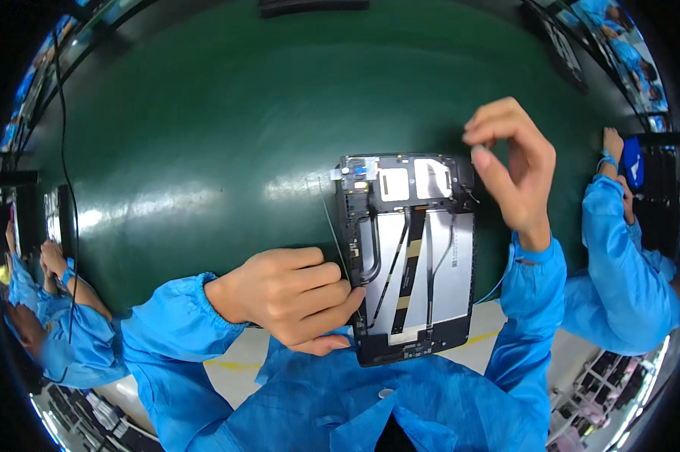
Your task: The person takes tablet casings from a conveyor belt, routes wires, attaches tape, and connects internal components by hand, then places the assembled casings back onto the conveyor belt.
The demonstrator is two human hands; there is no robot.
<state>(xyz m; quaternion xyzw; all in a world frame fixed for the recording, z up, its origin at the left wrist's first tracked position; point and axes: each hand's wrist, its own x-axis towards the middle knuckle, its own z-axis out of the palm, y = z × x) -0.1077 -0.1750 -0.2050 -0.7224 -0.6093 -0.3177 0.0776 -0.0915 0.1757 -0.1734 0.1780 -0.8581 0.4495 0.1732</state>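
An opened tablet [454, 264] lies at the near edge of the green table, its back cover off. Silver battery panels, black flat cables and two pale rectangles near the far end show inside it. My left hand [298, 297] is closed on the tablet's near left edge, fingertips at the frame and thumb below. A thin, light, wire-like strip [331, 226] runs from beside that hand along the tablet's left side; whether I hold it is unclear. My right hand [517, 169] is raised off the far right corner, thumb and fingertips drawn together in a loose pinch. Anything between them is too small to make out.
The green tabletop [204, 135] spreads ahead and to the left. A black object [314, 6] sits at its far edge. A dark cable [67, 173] hangs on the left. Co-workers in blue sleeves [619, 256] work on both sides. A wrist strap [532, 256] circles my right wrist.
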